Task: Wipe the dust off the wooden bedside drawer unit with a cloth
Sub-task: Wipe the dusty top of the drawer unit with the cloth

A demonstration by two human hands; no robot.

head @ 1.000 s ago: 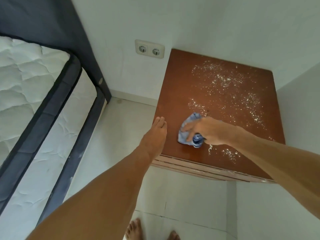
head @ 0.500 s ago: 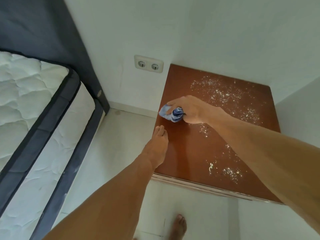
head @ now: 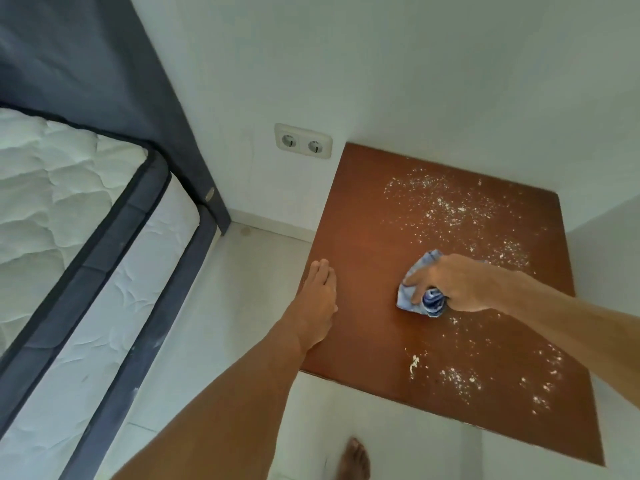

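**Cloth swinging back to mid-top, dust waiting on both sides**

A white tiled floor is filling the near part of the view, with one bare foot standing on it just in front of the wooden bedside drawer unit. The unit is sitting in a corner of white walls, and a mattress is running along the left.

The left hand is lying flat with straight fingers at the unit's left edge, holding nothing; it looks to be steadying the person. Near the front right of the top, a patch of dust is still lying unwiped.

Further in, the right hand is curling round a bunched blue cloth and pressing it onto the wood at about the middle of the top. The cloth is sticking out from under the fingers on the hand's left side, with its patterned wad caught in the grip nearest the camera.

Half a second ago this hand was working the cloth at the rear left edge, near the socket; it is now coming back toward the centre and right. I judge that the left strip is done, since it is showing bare brown wood, and that the strokes are moving into the dirty area.

Beyond the hand, the widest scatter of white specks is covering the rear centre of the top, starting just beside the cloth's far edge. Most of the wiping is therefore still ahead.
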